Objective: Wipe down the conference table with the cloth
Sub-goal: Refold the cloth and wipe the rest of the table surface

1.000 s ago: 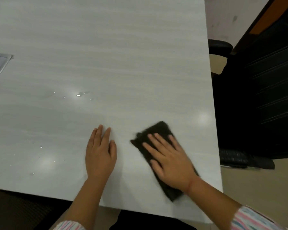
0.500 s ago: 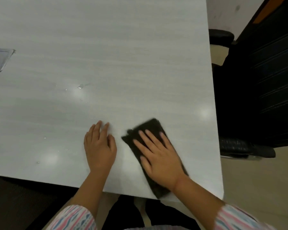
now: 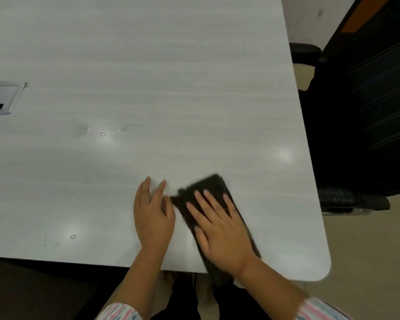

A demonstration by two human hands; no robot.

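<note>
Two hands lie palm-down on the table top, side by side, close to its near edge. On the right hand [image 3: 219, 229] the fingers are straight and spread, pressing flat on a dark folded cloth [image 3: 209, 184]. No finger curls round the cloth and nothing pinches it. The left hand [image 3: 154, 215] is flat on the bare surface with fingers extended. It holds nothing. Its thumb side sits just beside the cloth's left corner; whether they touch cannot be resolved.

The cloth is a long narrow rectangle lying on a diagonal, with its far end clear of the fingertips. Its near end runs under the right wrist to the table's near edge and appears to hang slightly over it. Its outline is blurred.

Both wrists show striped sleeves [image 3: 319, 310] in pink, blue and white at the bottom of the view.

The table [image 3: 148, 65] is pale grey with a faint wood grain and a rounded near-right corner. Small droplets [image 3: 72, 237] sit left of the left hand. More droplets and a dull damp patch lie farther out, toward the table's middle. Soft light reflections [image 3: 284, 154] show on the surface. A metal hatch [image 3: 0, 98] with a dark slot is set into the top at the far left.

A black chair [image 3: 360, 112] stands just beyond the table's right edge, both armrests visible. Beige floor [image 3: 367, 250] shows beneath it.
</note>
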